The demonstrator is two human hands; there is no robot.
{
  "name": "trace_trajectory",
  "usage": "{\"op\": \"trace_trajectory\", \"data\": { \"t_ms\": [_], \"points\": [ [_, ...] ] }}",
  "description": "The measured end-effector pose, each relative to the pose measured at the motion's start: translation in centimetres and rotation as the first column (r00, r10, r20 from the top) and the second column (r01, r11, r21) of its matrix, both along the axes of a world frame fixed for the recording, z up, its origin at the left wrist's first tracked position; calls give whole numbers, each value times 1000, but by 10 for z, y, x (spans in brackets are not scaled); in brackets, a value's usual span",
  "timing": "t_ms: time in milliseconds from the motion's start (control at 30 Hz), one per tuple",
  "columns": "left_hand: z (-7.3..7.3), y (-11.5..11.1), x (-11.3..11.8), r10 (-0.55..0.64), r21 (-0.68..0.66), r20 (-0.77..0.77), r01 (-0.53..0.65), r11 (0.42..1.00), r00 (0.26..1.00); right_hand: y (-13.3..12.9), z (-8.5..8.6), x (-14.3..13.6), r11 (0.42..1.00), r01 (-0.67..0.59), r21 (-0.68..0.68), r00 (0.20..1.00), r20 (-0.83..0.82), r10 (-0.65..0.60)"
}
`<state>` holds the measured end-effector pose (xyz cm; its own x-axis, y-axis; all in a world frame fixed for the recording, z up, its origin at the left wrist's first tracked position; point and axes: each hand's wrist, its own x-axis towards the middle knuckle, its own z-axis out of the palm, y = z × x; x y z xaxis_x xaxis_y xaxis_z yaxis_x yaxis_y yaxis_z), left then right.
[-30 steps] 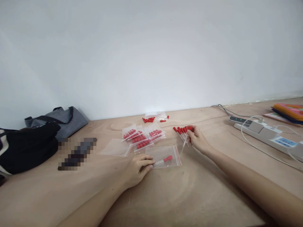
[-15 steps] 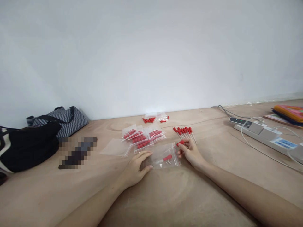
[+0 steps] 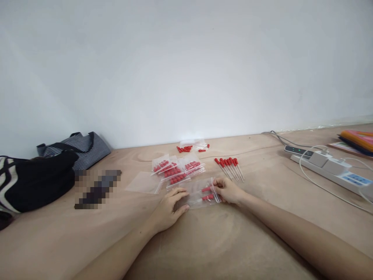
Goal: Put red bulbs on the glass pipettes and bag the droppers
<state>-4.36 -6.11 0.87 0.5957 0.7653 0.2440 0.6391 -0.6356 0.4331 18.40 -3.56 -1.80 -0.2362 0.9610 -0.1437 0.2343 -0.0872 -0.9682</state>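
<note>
A clear zip bag lies flat between my hands, with two red-bulbed droppers inside, their bulbs toward its right-hand mouth. My left hand rests on the bag's left end, thumb and fingers apart. At the mouth, my right hand has its fingers closed around the end of the upper dropper; the fingertips are partly hidden. A row of loose droppers with red bulbs lies beyond my right hand. Behind my left hand, filled zip bags overlap in a pile.
An empty clear bag lies left of the pile. More red bulbs sit near the wall beside clear plastic. Black and striped bags and a blurred dark object are at left. A power strip with cables stands at right.
My right hand has moved slightly down and toward the bag's mouth. The dropper it held outside the mouth now lies inside the bag, above the first one.
</note>
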Motion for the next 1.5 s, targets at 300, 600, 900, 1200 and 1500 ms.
{"op": "trace_trajectory", "data": {
  "t_ms": [300, 600, 900, 1200, 1500],
  "points": [
    [0, -1, 1, 2, -17, 36, -2, 1000, 999, 26, 8, 34, 810, 78, 581, 671, 570, -473],
    [1, -1, 0, -24, -20, 25, 25, 999, 999, 57, 13, 25, 898, 106, 427, 385, 815, -433],
    [-4, -1, -2, -34, -26, 12, 34, 999, 999, 64, 15, 19, 903, 196, 382, 441, 788, -429],
    [-2, -1, -1, -39, -22, 14, 39, 999, 999, 40, 23, 50, 875, 90, 475, 783, 509, -357],
    [-1, -1, -2, -46, -46, 4, 46, 998, 999, -3, 14, 50, 989, 59, 138, 998, -2, -60]
  ]
}}
